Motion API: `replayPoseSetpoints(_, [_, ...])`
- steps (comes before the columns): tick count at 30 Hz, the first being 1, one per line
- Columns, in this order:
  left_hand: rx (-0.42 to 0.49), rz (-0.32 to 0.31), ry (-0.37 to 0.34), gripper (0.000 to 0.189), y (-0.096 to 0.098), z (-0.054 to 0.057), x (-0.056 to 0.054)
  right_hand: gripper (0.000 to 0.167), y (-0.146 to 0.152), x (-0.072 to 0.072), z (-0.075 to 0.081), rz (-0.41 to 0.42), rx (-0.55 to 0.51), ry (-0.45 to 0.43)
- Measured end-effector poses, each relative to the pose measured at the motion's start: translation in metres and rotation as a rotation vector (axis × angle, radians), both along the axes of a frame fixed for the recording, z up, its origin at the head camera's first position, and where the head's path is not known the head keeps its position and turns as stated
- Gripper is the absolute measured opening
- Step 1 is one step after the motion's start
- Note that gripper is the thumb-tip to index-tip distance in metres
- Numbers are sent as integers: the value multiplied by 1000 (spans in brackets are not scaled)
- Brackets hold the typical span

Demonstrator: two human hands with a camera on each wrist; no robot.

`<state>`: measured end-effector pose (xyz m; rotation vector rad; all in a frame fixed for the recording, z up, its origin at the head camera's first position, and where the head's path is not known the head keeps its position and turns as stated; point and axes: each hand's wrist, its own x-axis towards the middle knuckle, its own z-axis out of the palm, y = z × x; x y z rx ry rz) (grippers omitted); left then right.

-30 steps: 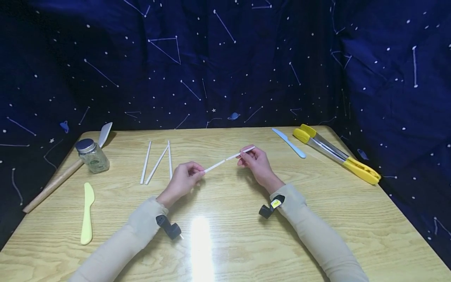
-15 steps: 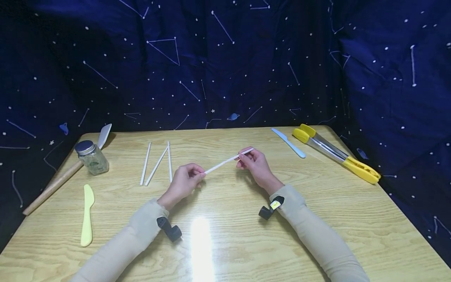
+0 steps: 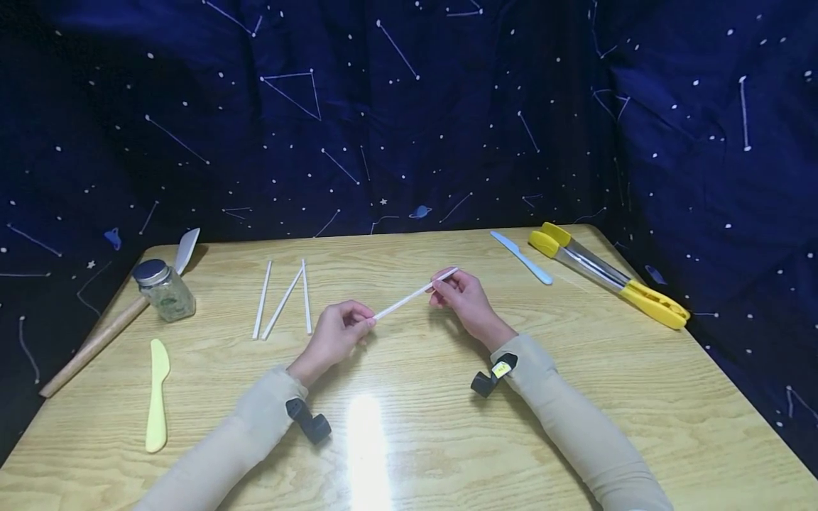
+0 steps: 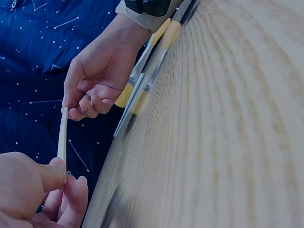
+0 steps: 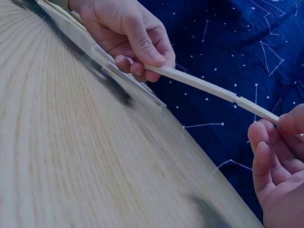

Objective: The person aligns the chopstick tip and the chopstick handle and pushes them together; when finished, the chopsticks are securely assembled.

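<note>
My left hand (image 3: 335,330) pinches the end of a thin white stick (image 5: 199,84) between thumb and fingers. Opposite it, my right hand (image 3: 465,298) pinches a second thin white stick (image 5: 256,109), whose far end sticks out past the fingers in the head view. The two sticks line up end to end above the table, sloping up towards the right. In the right wrist view a small notch-like step marks where their ends meet. Left of the left hand, three similar white sticks (image 3: 283,303) lie on the table, two of them touching at the top.
A lidded glass jar (image 3: 169,294) stands by a wooden-handled spatula (image 3: 96,345) at the left, behind a yellow plastic knife (image 3: 156,397). At the right back lie a blue plastic knife (image 3: 522,257) and yellow-tipped tongs (image 3: 607,275). A starry dark blue cloth (image 3: 409,128) hangs behind the table.
A second ago a small gap separated the two held sticks; it has closed and they now form one line. Both hands kept their pinch, and the sticks on the table stayed put.
</note>
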<state>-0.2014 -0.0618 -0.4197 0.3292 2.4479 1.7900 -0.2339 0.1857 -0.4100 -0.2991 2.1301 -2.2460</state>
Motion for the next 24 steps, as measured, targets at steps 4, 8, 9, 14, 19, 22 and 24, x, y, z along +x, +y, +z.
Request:
replayPoseSetpoints(4, [22, 1, -8, 7, 0, 0, 2, 6, 1, 0, 1, 25, 6, -16])
replayPoseSetpoints(8, [52, -6, -17, 7, 0, 1, 4, 6, 1, 0, 3, 46, 7, -22])
replayPoseSetpoints(9, [59, -8, -19, 7, 0, 1, 4, 6, 2, 0, 3, 49, 9, -19])
replayPoseSetpoints(14, [71, -12, -23, 8, 0, 0, 3, 7, 3, 1, 4, 60, 11, 2])
replayPoseSetpoints(19, [85, -7, 2, 7, 3, 3, 6, 9, 6, 1, 4, 72, -6, 30])
replayPoseSetpoints(22, [92, -2, 12, 7, 6, 6, 9, 11, 7, 1, 3, 88, -21, 46])
replayPoseSetpoints(24, [93, 3, 11, 7, 6, 5, 10, 11, 9, 0, 3, 103, -18, 53])
